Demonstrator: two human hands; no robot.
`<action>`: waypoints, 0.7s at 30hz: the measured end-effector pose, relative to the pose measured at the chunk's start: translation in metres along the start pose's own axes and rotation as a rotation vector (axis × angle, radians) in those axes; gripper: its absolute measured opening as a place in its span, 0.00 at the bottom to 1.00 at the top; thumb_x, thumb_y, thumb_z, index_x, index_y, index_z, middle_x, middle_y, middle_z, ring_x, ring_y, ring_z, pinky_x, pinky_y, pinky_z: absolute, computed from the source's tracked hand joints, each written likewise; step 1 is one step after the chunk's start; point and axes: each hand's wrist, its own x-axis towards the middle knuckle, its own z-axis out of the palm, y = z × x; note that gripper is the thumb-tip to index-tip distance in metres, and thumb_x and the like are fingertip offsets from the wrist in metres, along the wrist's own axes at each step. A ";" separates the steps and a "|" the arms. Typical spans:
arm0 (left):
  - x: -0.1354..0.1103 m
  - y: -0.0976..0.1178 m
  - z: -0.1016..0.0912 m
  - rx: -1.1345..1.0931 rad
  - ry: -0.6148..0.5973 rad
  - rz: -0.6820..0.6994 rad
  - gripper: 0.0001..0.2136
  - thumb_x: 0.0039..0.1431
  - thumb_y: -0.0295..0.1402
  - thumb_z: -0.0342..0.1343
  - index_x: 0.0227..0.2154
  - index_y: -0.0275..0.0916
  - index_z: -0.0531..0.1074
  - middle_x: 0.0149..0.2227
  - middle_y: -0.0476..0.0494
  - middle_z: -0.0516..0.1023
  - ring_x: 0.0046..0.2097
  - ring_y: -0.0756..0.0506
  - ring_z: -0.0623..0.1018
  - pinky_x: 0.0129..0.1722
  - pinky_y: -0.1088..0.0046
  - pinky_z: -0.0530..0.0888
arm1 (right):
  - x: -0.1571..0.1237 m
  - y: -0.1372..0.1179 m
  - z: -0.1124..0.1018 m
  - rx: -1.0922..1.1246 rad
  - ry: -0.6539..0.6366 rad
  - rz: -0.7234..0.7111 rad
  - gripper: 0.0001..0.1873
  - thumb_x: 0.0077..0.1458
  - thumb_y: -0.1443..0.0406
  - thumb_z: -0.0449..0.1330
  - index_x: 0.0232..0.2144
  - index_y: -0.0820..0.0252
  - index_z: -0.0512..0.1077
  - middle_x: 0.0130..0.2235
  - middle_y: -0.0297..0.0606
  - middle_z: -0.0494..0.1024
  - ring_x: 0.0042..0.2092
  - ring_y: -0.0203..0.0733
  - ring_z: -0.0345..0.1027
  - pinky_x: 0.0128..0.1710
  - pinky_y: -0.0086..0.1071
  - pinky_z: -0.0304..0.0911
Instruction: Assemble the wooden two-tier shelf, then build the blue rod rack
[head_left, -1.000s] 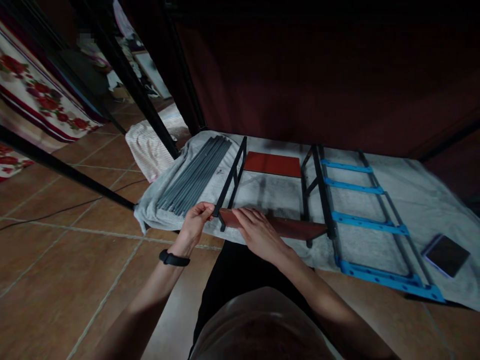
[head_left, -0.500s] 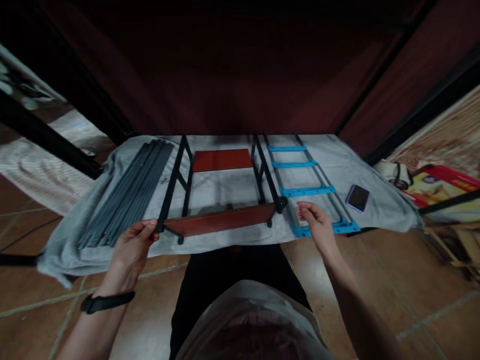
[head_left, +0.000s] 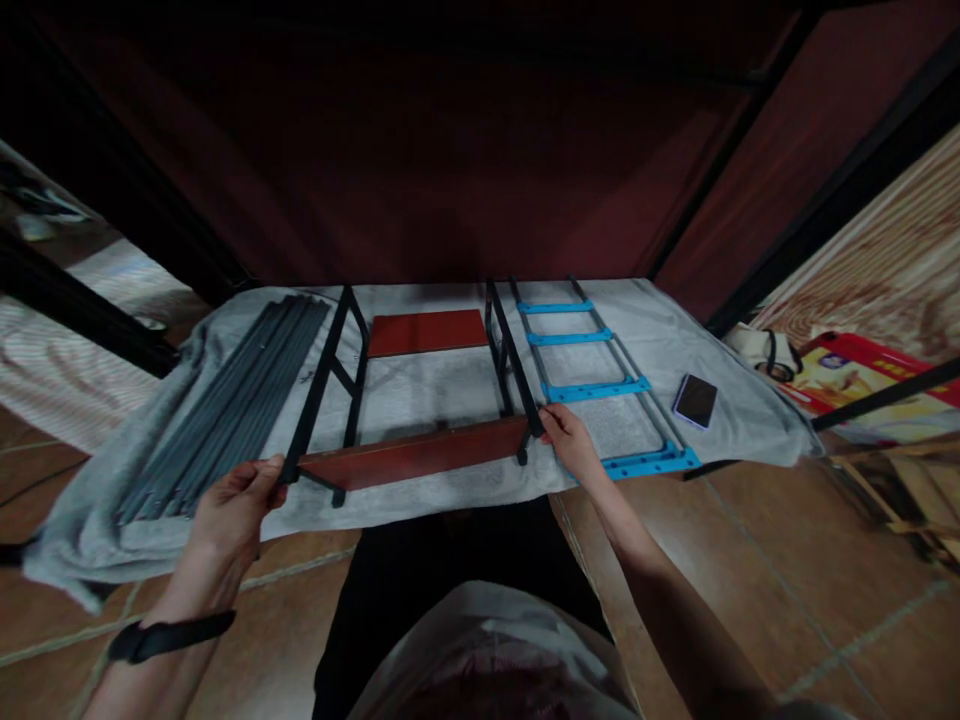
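A black metal frame (head_left: 315, 395) with two reddish-brown boards lies on the grey cloth. One board (head_left: 429, 332) spans its far end; the other board (head_left: 416, 456) crosses the near end, tilted on edge. My left hand (head_left: 238, 500) pinches the near left corner of the frame between thumb and fingers. At the near right corner my right hand (head_left: 568, 440) has its fingers closed on the frame's end. Just right of it lies a rack of thin grey tubes with blue crosspieces (head_left: 600, 388). To the left is a bundle of grey tubes (head_left: 225, 410).
A cloth-covered surface (head_left: 645, 320) carries all these parts. A phone (head_left: 696, 401) lies on its right side. Behind stands a dark red panel (head_left: 450, 150) between black posts. A red and yellow package (head_left: 870, 385) is at far right; tiled floor (head_left: 780, 580) shows below.
My right hand has come left and closed on the frame's near right corner, which it was apart from before. My left hand keeps its hold. The whole view has shifted slightly.
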 end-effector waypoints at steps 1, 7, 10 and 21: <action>-0.001 0.000 0.001 -0.020 0.021 -0.012 0.24 0.31 0.50 0.73 0.24 0.38 0.71 0.22 0.51 0.69 0.23 0.51 0.66 0.21 0.75 0.64 | -0.001 0.001 -0.001 -0.018 0.000 -0.005 0.20 0.56 0.45 0.55 0.30 0.53 0.67 0.24 0.29 0.67 0.27 0.39 0.65 0.29 0.33 0.63; -0.014 -0.001 0.010 -0.190 0.069 0.032 0.17 0.35 0.42 0.69 0.25 0.36 0.73 0.21 0.52 0.69 0.23 0.54 0.64 0.23 0.78 0.61 | -0.002 0.006 -0.005 -0.112 -0.025 0.000 0.22 0.56 0.42 0.54 0.31 0.53 0.66 0.25 0.30 0.69 0.28 0.40 0.66 0.31 0.34 0.63; -0.017 -0.003 0.010 -0.269 0.038 0.037 0.17 0.36 0.41 0.69 0.26 0.35 0.74 0.23 0.51 0.70 0.23 0.55 0.65 0.23 0.79 0.61 | 0.000 0.008 -0.008 -0.136 -0.054 0.020 0.23 0.56 0.42 0.54 0.31 0.54 0.67 0.27 0.31 0.70 0.29 0.40 0.67 0.33 0.34 0.63; -0.016 -0.004 0.004 -0.174 -0.013 0.054 0.21 0.44 0.50 0.68 0.21 0.38 0.68 0.19 0.53 0.64 0.22 0.54 0.60 0.22 0.77 0.56 | 0.007 0.015 -0.015 -0.170 -0.072 0.106 0.24 0.54 0.41 0.58 0.26 0.55 0.67 0.24 0.31 0.70 0.28 0.40 0.65 0.32 0.34 0.60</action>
